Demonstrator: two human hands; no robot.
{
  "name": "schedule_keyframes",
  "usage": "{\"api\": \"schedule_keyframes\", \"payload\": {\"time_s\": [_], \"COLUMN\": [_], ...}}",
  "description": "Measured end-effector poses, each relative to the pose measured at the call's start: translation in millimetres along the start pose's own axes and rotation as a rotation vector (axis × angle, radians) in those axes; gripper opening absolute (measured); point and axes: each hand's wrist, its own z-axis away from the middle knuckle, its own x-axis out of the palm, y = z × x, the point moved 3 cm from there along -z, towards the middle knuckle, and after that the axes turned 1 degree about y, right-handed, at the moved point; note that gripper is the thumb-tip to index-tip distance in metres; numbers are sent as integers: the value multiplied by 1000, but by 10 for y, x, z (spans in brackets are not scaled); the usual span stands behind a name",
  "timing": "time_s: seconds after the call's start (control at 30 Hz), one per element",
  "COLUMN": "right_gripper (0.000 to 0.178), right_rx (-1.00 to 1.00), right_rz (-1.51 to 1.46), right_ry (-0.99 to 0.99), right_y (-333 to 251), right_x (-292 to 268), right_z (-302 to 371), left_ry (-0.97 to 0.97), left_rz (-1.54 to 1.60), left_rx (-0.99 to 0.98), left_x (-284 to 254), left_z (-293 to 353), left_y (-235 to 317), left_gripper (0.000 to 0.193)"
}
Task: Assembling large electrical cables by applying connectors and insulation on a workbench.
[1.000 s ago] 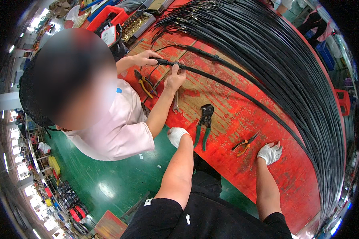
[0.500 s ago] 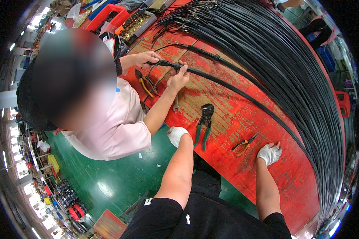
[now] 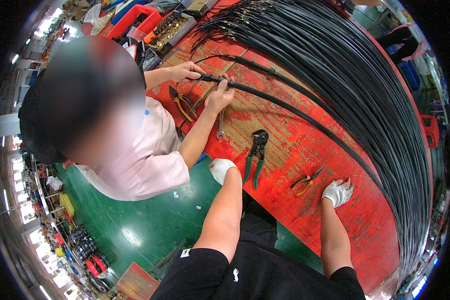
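Observation:
My left hand (image 3: 222, 171), in a white glove, rests at the table's edge beside the green-handled cutters (image 3: 255, 159); its fingers are largely hidden. Farther right, my right hand (image 3: 338, 193), also gloved, leans on the red table (image 3: 285, 220) with loosely bent fingers and nothing seen in them. Nearest to it lie small pliers (image 3: 307, 181) with orange-and-black handles. At the left, a person in a pale pink shirt (image 3: 135, 145) holds the end of a thick black cable (image 3: 285, 107) in both bare hands (image 3: 219, 96). A spanner (image 3: 221, 131) shows below that person's wrist.
A large bundle of black cables (image 3: 335, 65) curves along the table's far and right side. Yellow-handled pliers (image 3: 183, 104) lie near the person. A red bin (image 3: 140, 21) and a tray of brass-coloured parts (image 3: 177, 32) stand at the far left.
The other person's hands have shifted slightly on the cable end, and the spanner below the wrist shows more. Both my hands have stayed in place.

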Motion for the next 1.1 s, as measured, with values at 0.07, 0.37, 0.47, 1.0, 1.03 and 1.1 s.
{"api": "schedule_keyframes", "payload": {"time_s": [0.07,0.37,0.47,1.0,1.03,1.1], "right_gripper": [38,37,36,39,39,39], "right_rx": [-19,-15,-21,-18,-14,-12], "right_rz": [-20,-22,-18,-12,-13,-11], "right_ry": [52,61,59,41,36,31], "right_y": [-9,-6,-24,4,1,-15], "right_x": [-10,-9,-1,8,5,-18], "right_z": [2,-5,12,3,2,0], "left_ry": [6,81,90,35,15,14], "left_rz": [13,-15,-36,-29,-29,-34], "left_rx": [-18,-58,-42,-9,5,17], "left_x": [12,0,-44,-102,-83,-97], "left_z": [-5,24,13,53,31,43], "left_y": [-8,21,34,60,50,53], "left_gripper": [48,50,51,52,52,52]}}
